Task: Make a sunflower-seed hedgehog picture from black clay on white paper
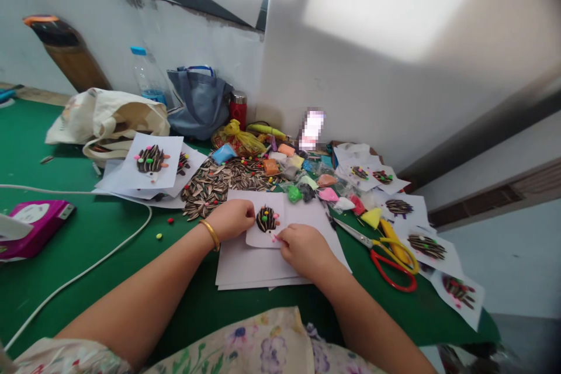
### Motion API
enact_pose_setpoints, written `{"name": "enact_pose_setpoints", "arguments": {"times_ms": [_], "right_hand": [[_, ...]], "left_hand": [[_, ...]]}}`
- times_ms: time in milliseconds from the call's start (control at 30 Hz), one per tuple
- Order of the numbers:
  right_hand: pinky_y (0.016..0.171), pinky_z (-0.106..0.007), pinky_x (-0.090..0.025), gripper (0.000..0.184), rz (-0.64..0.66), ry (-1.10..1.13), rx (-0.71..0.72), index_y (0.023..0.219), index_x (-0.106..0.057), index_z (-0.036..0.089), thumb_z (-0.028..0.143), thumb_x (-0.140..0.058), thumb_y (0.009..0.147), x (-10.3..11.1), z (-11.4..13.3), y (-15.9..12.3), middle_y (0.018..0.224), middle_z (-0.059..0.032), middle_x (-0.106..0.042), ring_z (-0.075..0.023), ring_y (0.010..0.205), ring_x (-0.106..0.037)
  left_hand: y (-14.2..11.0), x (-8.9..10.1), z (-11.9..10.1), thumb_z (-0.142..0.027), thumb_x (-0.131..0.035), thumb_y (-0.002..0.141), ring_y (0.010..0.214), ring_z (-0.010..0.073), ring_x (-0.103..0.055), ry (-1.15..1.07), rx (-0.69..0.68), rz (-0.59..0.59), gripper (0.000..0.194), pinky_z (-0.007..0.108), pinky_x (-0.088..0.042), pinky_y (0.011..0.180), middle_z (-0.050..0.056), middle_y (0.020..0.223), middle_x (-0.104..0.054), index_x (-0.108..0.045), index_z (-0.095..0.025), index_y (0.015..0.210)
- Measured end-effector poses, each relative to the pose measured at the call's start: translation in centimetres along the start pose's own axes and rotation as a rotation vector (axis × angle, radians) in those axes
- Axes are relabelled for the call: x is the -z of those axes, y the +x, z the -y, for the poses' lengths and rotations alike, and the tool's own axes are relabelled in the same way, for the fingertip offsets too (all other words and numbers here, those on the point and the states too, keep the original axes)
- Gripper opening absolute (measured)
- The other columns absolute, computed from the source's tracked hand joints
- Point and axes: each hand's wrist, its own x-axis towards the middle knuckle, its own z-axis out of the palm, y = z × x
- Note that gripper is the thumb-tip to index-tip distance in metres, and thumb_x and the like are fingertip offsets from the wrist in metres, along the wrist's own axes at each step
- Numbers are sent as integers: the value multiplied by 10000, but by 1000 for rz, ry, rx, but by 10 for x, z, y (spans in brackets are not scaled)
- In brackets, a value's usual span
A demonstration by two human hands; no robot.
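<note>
A small white card (pixel 254 241) lies on a stack of white paper (pixel 245 272). On it is a hedgehog figure (pixel 265 219) made of striped sunflower seeds, dotted with pink, yellow and green clay. My left hand (pixel 234 220), with a gold bangle on the wrist, is closed at the card's left edge. At the lower right of the card, the fingers of my right hand (pixel 302 248) are pinched together on a tiny pink clay piece (pixel 274 238) by the figure's pale snout. My right fingertips are partly hidden by the hand itself.
Loose sunflower seeds (pixel 210 187) are heaped behind the paper, beside bagged coloured clay (pixel 294 193). Scissors (pixel 392 257) lie to the right near finished cards (pixel 427 245). More cards (pixel 131 172), a white cable (pixel 87 272) and a purple pack (pixel 44 222) are on the left.
</note>
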Motion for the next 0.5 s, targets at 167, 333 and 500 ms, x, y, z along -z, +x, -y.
{"name": "enact_pose_setpoints", "arguments": {"times_ms": [167,333,500], "right_hand": [[763,-240,-400,235,-50,87,-36,958,-710,216,157,-533,815,7,-8,-4,924,-42,-703,-165,869,-629],[749,-245,-396,229,-34,108,-11,953,-721,217,191,-521,844,3,-8,-3,916,-45,-709,-167,853,-631],[734,-245,-384,228,-24,100,8,953,-717,216,189,-516,848,-2,-7,-2,909,-45,-706,-163,838,-624]], "left_hand": [[0,0,0,-257,-558,744,704,177,-616,-7,5,0,131,260,-386,592,39,776,-703,-680,-209,740],[0,-1,1,-258,-535,741,672,174,-607,5,-9,-5,141,258,-370,563,32,746,-695,-670,-218,728],[0,-1,2,-264,-532,738,677,181,-606,14,-5,-1,144,262,-373,566,31,753,-699,-670,-224,729]]}}
